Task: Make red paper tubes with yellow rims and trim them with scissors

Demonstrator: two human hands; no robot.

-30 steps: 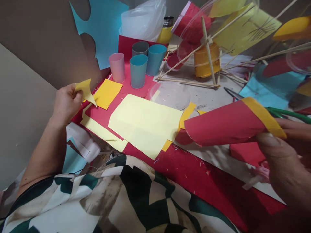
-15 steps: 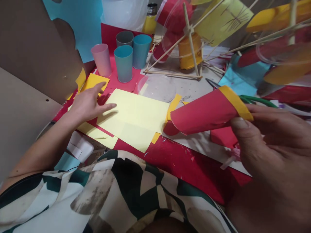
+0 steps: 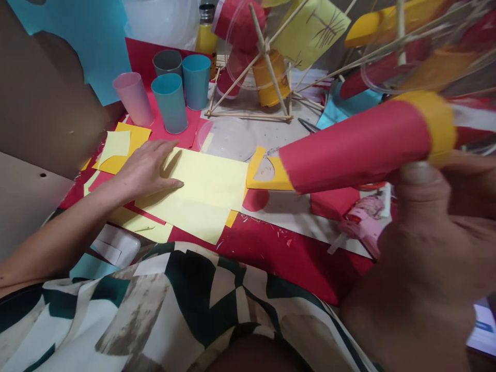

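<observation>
1. Head view: the right hand (image 3: 434, 227) fills the lower right, close to the camera and blurred. Its thumb and fingers are closed around the wide end of a red paper cone (image 3: 356, 147).
2. The cone has a yellow band (image 3: 439, 124) at the held end. It is lifted off the desk (image 3: 310, 217), lying almost level, with its narrower open end pointing left.
3. The left hand (image 3: 145, 168) lies flat and spread, palm down, holding nothing. Its fingers rest on the left edge of a pale yellow sheet (image 3: 201, 194) spread over red paper.
4. Just beyond that hand, a smaller pale piece lies on an orange-yellow square (image 3: 134, 137).
5. Beside the cone's open end lies an orange-yellow scrap (image 3: 267, 178) with a round hole cut in it, and a clear plastic lid (image 3: 227, 139) sits just behind.
6. Farther back stand four cups close together: a pink cup (image 3: 133, 98), two blue cups (image 3: 170, 103) and a grey cup (image 3: 167, 62).
7. A frame of wooden sticks (image 3: 267, 67) rises behind the lid, around a yellow cup (image 3: 271, 82).
</observation>
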